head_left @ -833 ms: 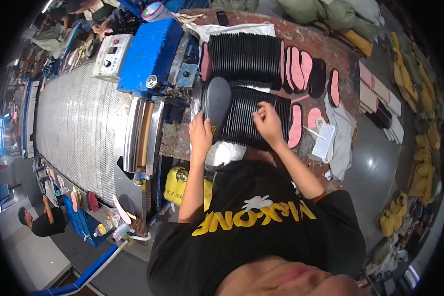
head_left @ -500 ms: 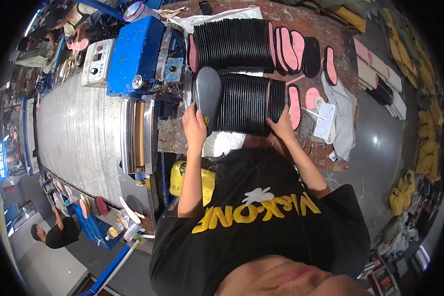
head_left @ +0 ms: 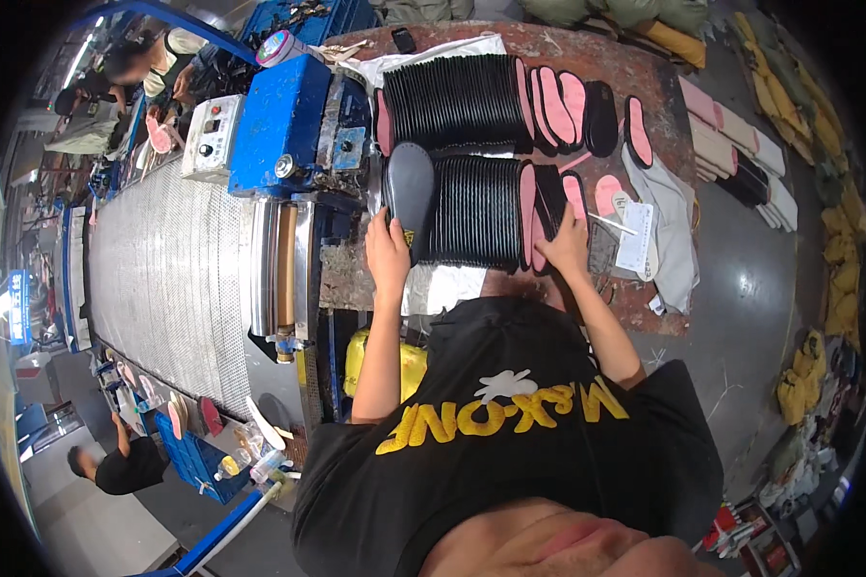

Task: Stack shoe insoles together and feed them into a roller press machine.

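Note:
A tightly packed row of black insoles (head_left: 476, 212) stands on edge in front of me. At its left end leans a dark grey insole (head_left: 411, 188), its broad face showing. My left hand (head_left: 388, 252) grips the near end of that insole, thumb on its face and fingers along the outer edge. At the row's right end, my right hand (head_left: 565, 243) is closed round a small bunch of black insoles (head_left: 548, 197), tilted apart from the rest. A pink-faced insole (head_left: 528, 207) shows at the gap. Beyond the right fingers lies another pink-faced insole (head_left: 574, 192).
Behind is a second row of black insoles (head_left: 457, 101), with loose pink insoles (head_left: 573, 96) beside it. A white card (head_left: 635, 240) and grey cloth (head_left: 672, 231) lie right. Left stand a blue machine (head_left: 279, 125) and mesh conveyor (head_left: 168, 279). Other people work at far left.
My right hand has tilted the end bunch rightward, away from the row, uncovering pink faces at the gap. My left hand keeps hold of the grey insole. The whole view has shifted slightly.

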A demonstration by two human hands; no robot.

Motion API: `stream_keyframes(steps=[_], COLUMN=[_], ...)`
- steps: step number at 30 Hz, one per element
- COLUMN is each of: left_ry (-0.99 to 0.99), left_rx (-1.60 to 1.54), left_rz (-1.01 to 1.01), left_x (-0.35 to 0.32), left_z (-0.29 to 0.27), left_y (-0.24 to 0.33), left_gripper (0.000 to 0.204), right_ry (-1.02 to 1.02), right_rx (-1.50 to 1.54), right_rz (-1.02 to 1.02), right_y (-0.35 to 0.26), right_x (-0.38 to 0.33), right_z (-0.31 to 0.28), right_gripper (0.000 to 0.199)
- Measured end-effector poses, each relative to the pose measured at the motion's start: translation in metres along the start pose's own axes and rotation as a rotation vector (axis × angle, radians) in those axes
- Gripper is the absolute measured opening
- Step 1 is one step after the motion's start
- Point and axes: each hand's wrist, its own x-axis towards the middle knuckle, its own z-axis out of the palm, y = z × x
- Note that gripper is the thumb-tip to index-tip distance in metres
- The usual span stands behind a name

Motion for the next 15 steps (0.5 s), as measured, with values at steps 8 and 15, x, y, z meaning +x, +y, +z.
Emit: stream_keyframes(steps=[8, 15], left_ry=[0.191, -0.284], left_rx=[0.183, -0.703], left_rz=[0.271, 0.415], left_x=[0.001, 0.017], left_z=[-0.019, -0.056], left_y=[0.027, 0.148], left_gripper=[0.036, 0.049], right_ry=[0.231, -0.359], right_rx=[0.482, 1.773], right_rz=[0.042, 0.299], right_y=[0.054, 0.040], right_x=[-0.019, -0.088], right_z=[-0.109, -0.124], right_gripper=[0.072, 0.065])
